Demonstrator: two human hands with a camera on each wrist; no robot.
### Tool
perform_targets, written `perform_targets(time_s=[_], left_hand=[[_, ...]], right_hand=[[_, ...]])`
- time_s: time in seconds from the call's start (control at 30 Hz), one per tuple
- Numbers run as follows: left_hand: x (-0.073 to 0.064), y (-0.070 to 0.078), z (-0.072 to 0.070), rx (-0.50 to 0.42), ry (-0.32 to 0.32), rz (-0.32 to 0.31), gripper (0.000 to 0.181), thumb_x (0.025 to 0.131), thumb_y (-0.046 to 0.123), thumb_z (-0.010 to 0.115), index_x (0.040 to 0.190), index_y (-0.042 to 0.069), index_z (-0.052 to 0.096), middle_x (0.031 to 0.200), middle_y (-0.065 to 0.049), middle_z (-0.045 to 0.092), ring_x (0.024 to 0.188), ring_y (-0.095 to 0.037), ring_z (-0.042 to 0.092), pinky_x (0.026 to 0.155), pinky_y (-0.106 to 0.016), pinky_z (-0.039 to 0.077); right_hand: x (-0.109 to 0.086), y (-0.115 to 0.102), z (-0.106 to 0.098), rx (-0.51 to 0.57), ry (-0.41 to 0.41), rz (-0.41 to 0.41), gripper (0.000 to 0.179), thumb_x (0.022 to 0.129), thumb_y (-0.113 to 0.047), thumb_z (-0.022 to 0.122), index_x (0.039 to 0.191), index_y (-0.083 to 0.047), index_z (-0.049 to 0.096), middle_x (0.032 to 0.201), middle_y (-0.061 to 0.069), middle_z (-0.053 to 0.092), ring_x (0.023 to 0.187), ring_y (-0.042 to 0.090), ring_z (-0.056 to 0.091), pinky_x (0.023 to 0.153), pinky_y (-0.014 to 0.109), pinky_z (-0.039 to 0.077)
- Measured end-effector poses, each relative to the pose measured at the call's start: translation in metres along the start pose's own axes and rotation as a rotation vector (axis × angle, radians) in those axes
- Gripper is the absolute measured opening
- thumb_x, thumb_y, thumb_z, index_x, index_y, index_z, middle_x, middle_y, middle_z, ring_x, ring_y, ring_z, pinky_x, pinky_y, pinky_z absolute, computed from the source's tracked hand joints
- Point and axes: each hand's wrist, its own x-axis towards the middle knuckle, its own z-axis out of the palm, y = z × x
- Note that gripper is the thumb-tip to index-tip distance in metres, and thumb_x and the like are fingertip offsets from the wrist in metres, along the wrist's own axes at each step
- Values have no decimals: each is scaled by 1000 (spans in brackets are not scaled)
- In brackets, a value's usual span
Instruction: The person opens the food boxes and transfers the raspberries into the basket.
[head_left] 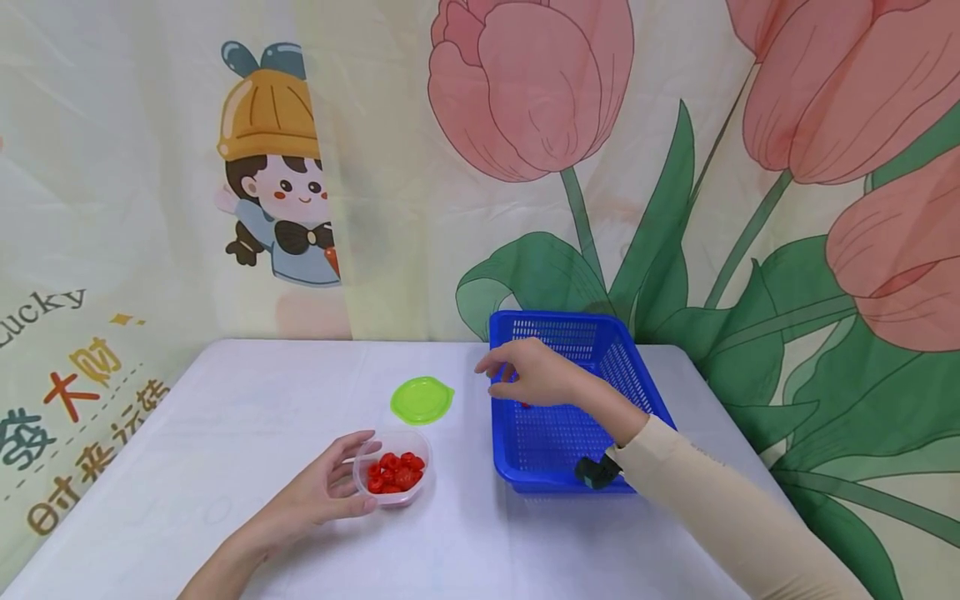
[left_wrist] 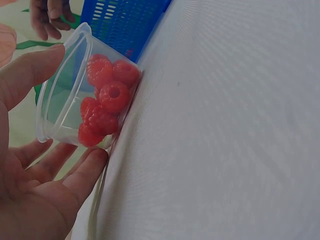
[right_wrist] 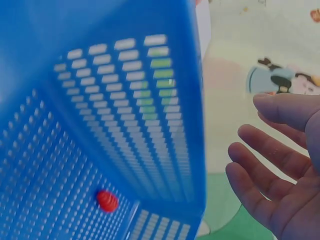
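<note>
My left hand (head_left: pixel 318 487) curls round the side of a clear plastic tub (head_left: pixel 397 502) that stands on the table. Its thumb lies at the rim and the fingers reach round the other side in the left wrist view. Several red raspberries (left_wrist: pixel 114 95) fill the lower part of the tub. Above the left side of a blue perforated basket (head_left: pixel 504 473) hovers my right hand (head_left: pixel 534 375), its fingers loosely bent and nothing between them. A single raspberry (right_wrist: pixel 107 201) lies on the basket's floor, close to a side wall.
A bright green lid (head_left: pixel 422 400) lies flat on the white tablecloth (head_left: pixel 225 417), just behind the tub. Behind the table hangs a printed cloth (head_left: pixel 390 208) with tulips and a cartoon figure. The basket stands at the right, near the back edge.
</note>
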Motion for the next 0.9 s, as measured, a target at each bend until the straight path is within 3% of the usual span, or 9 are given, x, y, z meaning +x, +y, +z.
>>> perform_targets(time_s=[0.2, 0.47, 0.9], left_hand=[[0, -3, 0, -16, -4, 7, 92, 91, 16, 85, 164, 16, 30, 166, -17, 40, 154, -45, 37, 103, -11, 46], [0, -1, 0, -9, -3, 15, 92, 91, 17, 85, 165, 16, 29, 166, -18, 39, 153, -45, 38, 103, -12, 47], [0, -1, 0, -21, 0, 0, 93, 91, 17, 85, 165, 16, 29, 165, -18, 39, 152, -44, 41, 103, -13, 48]], right_hand=[[7, -18, 11, -1, -27, -60, 30, 99, -12, 76, 128, -9, 75, 122, 4, 77, 99, 16, 73, 85, 22, 59], [16, -39, 28, 24, -83, -59, 31, 100, -13, 75, 131, -12, 75, 125, 3, 76, 102, 14, 71, 83, 18, 58], [33, -53, 60, 43, -210, -104, 32, 98, -15, 78, 131, -14, 75, 118, -2, 76, 99, 5, 68, 83, 13, 54]])
